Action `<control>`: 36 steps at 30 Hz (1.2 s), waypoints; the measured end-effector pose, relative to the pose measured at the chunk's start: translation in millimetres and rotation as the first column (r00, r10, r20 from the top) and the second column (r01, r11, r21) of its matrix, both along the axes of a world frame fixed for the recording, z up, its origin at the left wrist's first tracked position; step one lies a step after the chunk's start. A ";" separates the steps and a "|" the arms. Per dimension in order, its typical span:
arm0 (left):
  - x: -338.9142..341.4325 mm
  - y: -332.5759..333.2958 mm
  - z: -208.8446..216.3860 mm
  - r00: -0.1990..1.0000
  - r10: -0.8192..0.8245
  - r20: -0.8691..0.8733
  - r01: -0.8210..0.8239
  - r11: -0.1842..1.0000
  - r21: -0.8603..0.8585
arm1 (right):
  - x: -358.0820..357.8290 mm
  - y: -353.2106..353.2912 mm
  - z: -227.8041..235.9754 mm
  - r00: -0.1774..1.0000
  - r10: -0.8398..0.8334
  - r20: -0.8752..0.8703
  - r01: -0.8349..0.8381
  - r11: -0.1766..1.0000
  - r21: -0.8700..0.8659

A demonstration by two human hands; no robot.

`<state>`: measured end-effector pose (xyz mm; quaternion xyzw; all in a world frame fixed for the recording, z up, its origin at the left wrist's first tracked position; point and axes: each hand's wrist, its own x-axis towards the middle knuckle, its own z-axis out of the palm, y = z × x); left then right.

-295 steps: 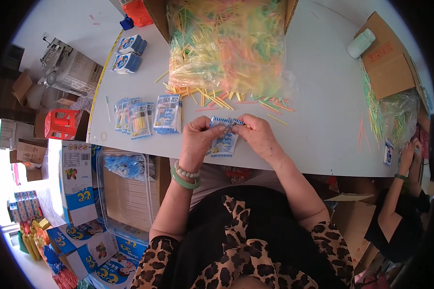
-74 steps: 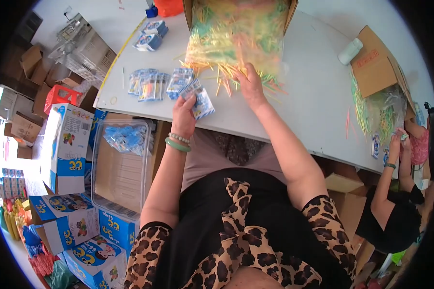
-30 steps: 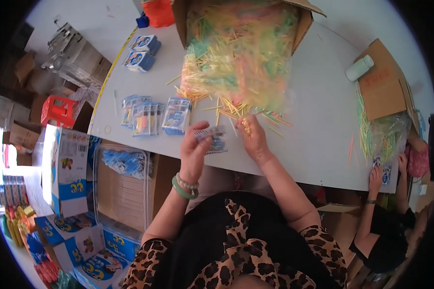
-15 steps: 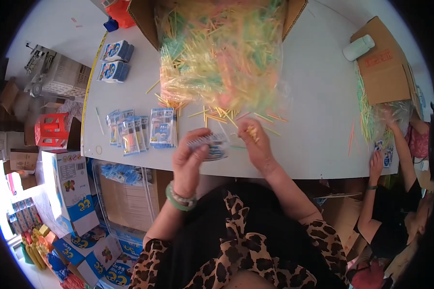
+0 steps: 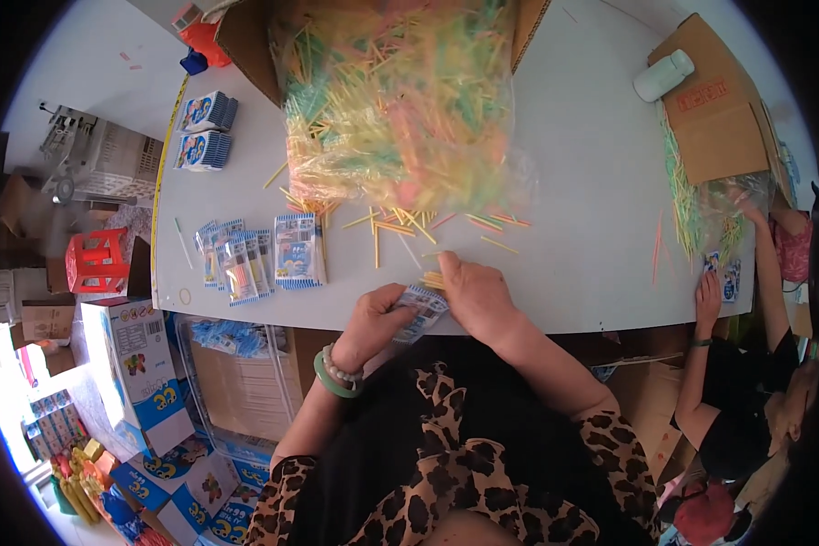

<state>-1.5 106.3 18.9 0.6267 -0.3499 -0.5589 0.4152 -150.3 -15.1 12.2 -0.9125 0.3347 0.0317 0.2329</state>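
Note:
My left hand (image 5: 373, 320) pinches a small blue-and-white plastic packet (image 5: 427, 306) just over the table's near edge. In my right hand (image 5: 479, 296) is a small bunch of thin yellow sticks (image 5: 434, 280), held against the packet's upper end. Whether their tips are inside it, I cannot tell. Beyond both hands lies a big clear bag (image 5: 400, 127) of coloured sticks, spilling from a cardboard box (image 5: 246, 50). Loose sticks (image 5: 400, 223) are scattered before it. To the left rest a pile of packets with sticks showing inside (image 5: 244, 267) and a neat stack of packets (image 5: 297, 250).
Two bundles of packets (image 5: 203, 150) stand at the table's far left. At right, a co-worker's hands (image 5: 709, 298) work near another carton (image 5: 723, 123) and a white bottle (image 5: 664, 76). Below the table's left side are a clear bin (image 5: 237, 382) and printed cartons (image 5: 141, 373).
My hands have come together: the right hand moved left and down, bringing the sticks to the packet. The left hand moved slightly lower, tilting the packet. The view has shifted a little.

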 end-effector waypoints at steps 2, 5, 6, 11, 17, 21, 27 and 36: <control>6.2 -2.1 0.9 0.977 0.074 -0.198 -0.043 0.987 0.157 | 5.8 -9.2 2.7 0.997 0.047 0.061 -0.044 0.998 -0.051; 6.4 -0.6 -3.5 0.933 0.163 -0.320 -0.116 0.980 0.163 | 13.0 -15.2 11.3 0.980 0.183 0.083 -0.171 0.976 -0.135; 8.8 0.3 -6.0 0.919 0.174 -0.355 -0.133 0.982 0.138 | 14.4 -14.3 13.7 0.962 0.269 0.040 -0.261 0.954 -0.147; 1.8 1.6 -0.9 0.884 0.271 -0.382 -0.280 0.959 0.032 | 5.8 -15.3 19.9 0.959 0.285 -0.001 -0.284 0.953 -0.106; 10.7 -2.1 -7.4 0.827 0.260 -0.498 -0.277 0.960 0.041 | 8.7 -12.6 17.3 0.979 0.202 -0.020 -0.198 0.972 0.123; 0.5 -13.8 10.6 0.691 0.275 -0.668 -0.372 0.928 -0.003 | 10.6 -17.5 3.5 0.957 -0.044 0.285 -0.007 0.984 0.176; -19.1 -17.7 0.2 0.711 0.266 -0.651 -0.429 0.898 -0.101 | 26.8 -15.0 -10.6 0.761 -0.053 0.647 -0.038 0.991 0.126; -32.5 -13.7 18.2 0.881 0.334 -0.334 -0.366 0.930 -0.038 | 23.9 -3.1 -27.8 0.655 -0.165 0.737 -0.091 0.952 0.294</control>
